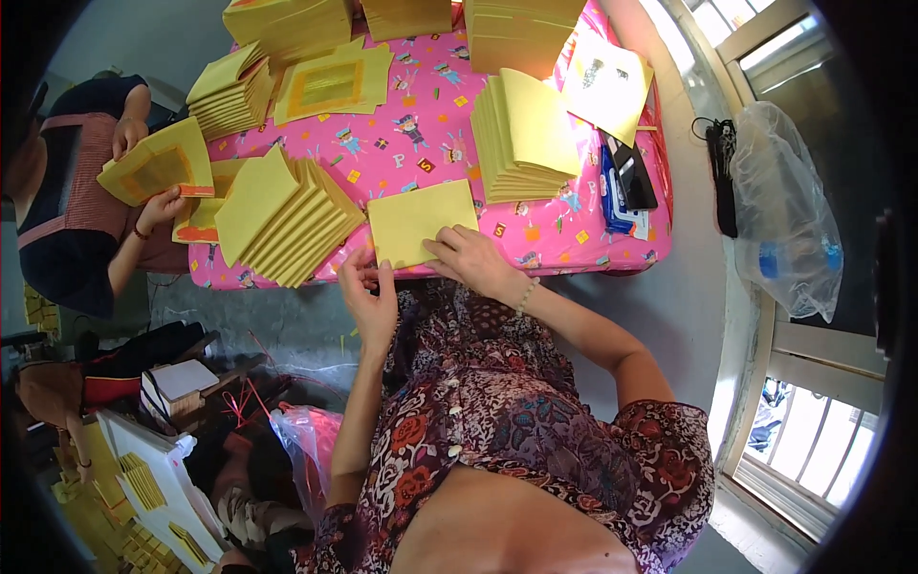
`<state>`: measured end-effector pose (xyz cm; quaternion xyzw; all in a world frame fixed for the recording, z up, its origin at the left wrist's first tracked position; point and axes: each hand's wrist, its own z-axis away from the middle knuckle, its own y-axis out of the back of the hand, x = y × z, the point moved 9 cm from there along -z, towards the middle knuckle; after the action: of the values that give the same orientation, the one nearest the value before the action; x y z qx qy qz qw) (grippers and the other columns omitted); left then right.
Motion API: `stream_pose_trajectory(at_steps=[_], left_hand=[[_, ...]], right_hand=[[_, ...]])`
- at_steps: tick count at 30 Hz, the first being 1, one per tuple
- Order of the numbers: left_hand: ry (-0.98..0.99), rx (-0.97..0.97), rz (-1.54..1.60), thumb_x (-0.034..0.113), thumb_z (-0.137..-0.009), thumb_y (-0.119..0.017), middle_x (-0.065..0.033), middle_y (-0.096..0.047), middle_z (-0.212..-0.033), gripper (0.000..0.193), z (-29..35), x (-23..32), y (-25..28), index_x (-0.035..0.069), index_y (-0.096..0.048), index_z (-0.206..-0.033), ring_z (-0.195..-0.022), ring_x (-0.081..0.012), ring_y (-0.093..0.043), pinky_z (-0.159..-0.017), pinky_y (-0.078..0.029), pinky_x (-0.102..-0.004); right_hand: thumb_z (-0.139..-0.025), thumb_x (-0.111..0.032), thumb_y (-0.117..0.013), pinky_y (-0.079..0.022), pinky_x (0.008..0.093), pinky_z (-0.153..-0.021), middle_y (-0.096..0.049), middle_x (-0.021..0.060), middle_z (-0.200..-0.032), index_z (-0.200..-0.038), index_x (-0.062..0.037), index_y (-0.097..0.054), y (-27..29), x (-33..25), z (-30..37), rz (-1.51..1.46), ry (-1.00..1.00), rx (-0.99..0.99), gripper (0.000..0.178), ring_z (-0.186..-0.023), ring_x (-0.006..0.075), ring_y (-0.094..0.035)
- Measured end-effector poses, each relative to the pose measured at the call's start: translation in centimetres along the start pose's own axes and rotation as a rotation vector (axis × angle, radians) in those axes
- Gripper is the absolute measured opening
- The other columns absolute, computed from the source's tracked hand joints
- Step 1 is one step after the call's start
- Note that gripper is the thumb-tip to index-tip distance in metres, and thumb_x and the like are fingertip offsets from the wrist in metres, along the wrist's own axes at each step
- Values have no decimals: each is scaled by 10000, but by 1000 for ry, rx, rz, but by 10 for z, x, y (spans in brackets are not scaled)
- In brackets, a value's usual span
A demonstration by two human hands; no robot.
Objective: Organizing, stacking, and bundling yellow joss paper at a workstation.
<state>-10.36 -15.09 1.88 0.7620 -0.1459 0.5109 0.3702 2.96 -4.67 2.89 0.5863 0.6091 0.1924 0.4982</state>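
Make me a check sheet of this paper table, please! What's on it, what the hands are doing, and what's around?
Surface: table with pink cartoon-print cover.
Job's things: yellow sheet at near edge; leaning yellow stack beside it.
Clutter: more yellow stacks; phone.
Grippers: left hand pinching the sheet's lower corner; right hand flat on it.
Cables: black cord by the window.
Surroundings: co-worker's hands holding a sheet; plastic bag.

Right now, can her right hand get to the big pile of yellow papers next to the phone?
Probably yes. The right hand rests on a yellow sheet at the table's near edge, and the pile stands just beyond it. Only bare pink cloth lies between them.
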Motion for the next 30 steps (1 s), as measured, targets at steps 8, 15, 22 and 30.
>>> stream_pose_trajectory(at_steps=[8,15,22,30], left_hand=[[359,-118,215,102,-915,-634,-165,-544,-1153,481,-11,-23,-30,3,-393,-1319,-877,-184,-590,-714,-494,-291],[214,-79,492,-64,-890,-517,-157,-536,-1169,562,-23,22,-17,18,-292,-1398,-1037,-198,-582,-838,-515,-299],[12,-311,688,-100,-873,-470,-165,-578,-1154,625,-64,105,-14,45,-225,-1429,-1068,-187,-588,-906,-482,-309],[19,-467,675,270,-1007,-509,-152,-556,-1231,496,-112,133,-73,79,-323,-1426,-929,-162,-633,-709,-523,-273]], right_hand=[[-776,-172,-741,-517,305,-641,-540,29,-808,-984,-56,-678,12,-7,-4,5,88,126,246,-732,181,-575],[-783,-178,-729,-508,372,-771,-579,85,-1016,-1034,-76,-653,63,-20,-11,-103,-40,130,282,-957,262,-568],[-929,-191,-629,-474,390,-929,-556,193,-1231,-1363,15,-398,124,18,-27,-547,-389,209,534,-1103,289,-579],[-976,-133,-550,-503,296,-879,-609,125,-1166,-1331,36,-395,148,106,-17,-1024,-684,342,423,-1040,152,-600]])
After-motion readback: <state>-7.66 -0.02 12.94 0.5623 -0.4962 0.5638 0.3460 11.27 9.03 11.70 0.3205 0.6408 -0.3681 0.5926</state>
